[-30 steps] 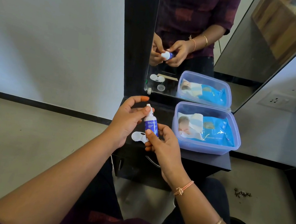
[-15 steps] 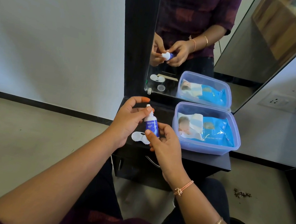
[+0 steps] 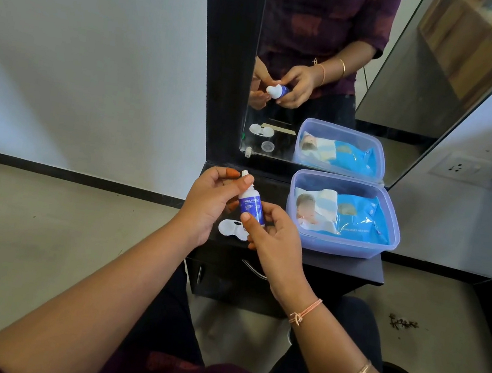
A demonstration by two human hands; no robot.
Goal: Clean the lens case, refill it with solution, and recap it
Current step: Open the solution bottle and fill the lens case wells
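Observation:
A small solution bottle [image 3: 252, 209] with a blue label and a white top is held upright, tilted slightly left, above the black shelf [image 3: 338, 265]. My right hand [image 3: 274, 241] is wrapped around the bottle's lower body. The thumb and fingers of my left hand [image 3: 210, 203] pinch its white top. The white lens case [image 3: 228, 227] lies open on the shelf just below my hands, partly hidden by my right fingers. The mirror [image 3: 311, 125] reflects a clear round cap and a small white cap on the shelf; my hands hide them in direct view.
A translucent blue tub [image 3: 340, 248] holding a blue wipes pack [image 3: 358, 217] fills the shelf's right side. A drawer with a metal handle [image 3: 253, 269] sits below the shelf. A wall socket [image 3: 458, 167] is at the right. The white wall is on the left.
My left thumb has shifted slightly on the bottle's white top. The bottle, my right hand and the lens case stay where they were.

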